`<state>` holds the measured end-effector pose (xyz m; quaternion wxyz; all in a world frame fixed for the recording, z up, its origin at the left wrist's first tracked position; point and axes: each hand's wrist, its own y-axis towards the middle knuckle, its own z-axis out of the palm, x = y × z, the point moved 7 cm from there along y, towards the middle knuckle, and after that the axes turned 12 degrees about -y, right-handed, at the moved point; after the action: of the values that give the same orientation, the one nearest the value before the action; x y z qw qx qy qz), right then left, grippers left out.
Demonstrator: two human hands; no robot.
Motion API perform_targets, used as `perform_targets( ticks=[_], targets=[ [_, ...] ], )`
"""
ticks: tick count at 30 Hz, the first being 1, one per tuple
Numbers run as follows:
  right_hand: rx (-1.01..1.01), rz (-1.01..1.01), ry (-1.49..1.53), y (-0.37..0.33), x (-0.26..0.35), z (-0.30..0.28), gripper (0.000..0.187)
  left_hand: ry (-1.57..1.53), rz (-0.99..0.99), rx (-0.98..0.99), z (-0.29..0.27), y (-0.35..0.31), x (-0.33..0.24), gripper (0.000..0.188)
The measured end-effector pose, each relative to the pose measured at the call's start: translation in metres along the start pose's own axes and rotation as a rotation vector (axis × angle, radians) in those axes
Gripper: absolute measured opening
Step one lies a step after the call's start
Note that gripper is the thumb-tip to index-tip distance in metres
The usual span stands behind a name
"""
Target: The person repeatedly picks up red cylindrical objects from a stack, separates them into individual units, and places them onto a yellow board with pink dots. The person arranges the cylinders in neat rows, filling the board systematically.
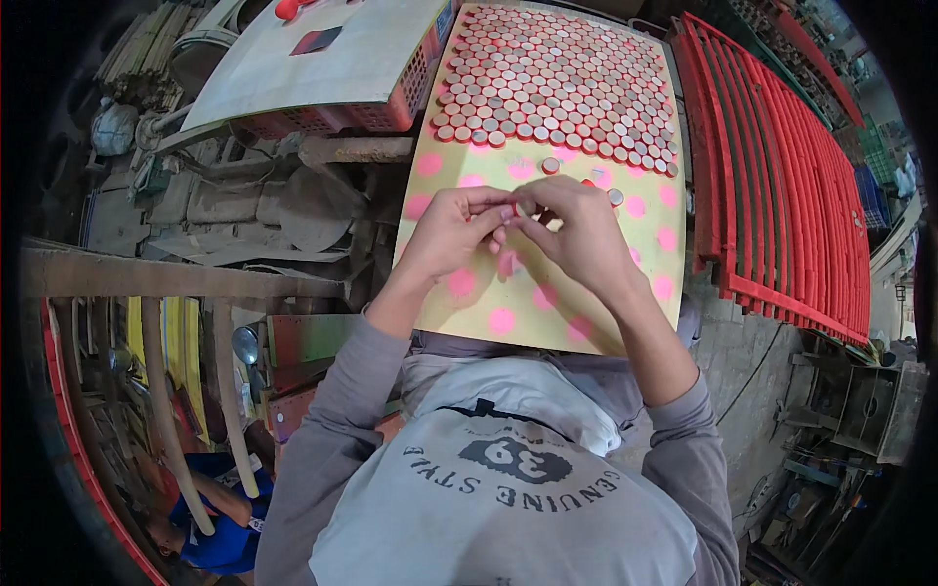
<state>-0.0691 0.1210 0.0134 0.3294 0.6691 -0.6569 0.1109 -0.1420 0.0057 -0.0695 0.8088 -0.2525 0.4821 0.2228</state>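
Observation:
My left hand (457, 232) and my right hand (578, 227) meet over the near half of a yellow board (440, 311) with pink dots. Between their fingertips they pinch a small red-rimmed disc (518, 209), partly covered by the fingers. Two loose discs, one with a brownish top (551, 166) and one with a greyish top (616, 197), lie just beyond my hands. A small red piece (588, 183) shows by my right knuckles. Packed rows of similar red-sided round discs (557, 88) cover the far half of the board.
Left of the board, a white panel (293, 78) rests on a red plastic crate (415, 93), with a dark flat piece (317, 40) on top. Red slatted frames (782, 176) stand at the right. A wooden rail (186, 273) runs at the left; beyond it sits another person in blue (220, 532).

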Motion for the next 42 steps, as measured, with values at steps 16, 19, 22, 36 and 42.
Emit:
perform_targets(
  ticks=[16, 19, 22, 36, 42],
  targets=[
    [-0.177, 0.172, -0.353, 0.053, -0.067, 0.008, 0.018, 0.138, 0.161, 0.0, -0.023, -0.001, -0.011, 0.026],
    [-0.111, 0.231, -0.367, 0.055, -0.084, 0.014, 0.025, 0.05, 0.102, -0.031, -0.03, 0.011, -0.009, 0.026],
    [0.011, 0.318, -0.439, 0.052, -0.088, 0.02, 0.023, -0.028, 0.143, -0.045, -0.033, 0.025, -0.009, 0.024],
    [0.045, 0.38, -0.512, 0.042, -0.087, 0.019, 0.017, 0.614, 0.469, -0.205, -0.029, 0.045, -0.023, 0.026],
    [-0.067, 0.332, -0.549, 0.041, -0.085, 0.016, 0.015, 0.661, 0.566, -0.263, -0.02, 0.044, -0.024, 0.027]
  ],
)
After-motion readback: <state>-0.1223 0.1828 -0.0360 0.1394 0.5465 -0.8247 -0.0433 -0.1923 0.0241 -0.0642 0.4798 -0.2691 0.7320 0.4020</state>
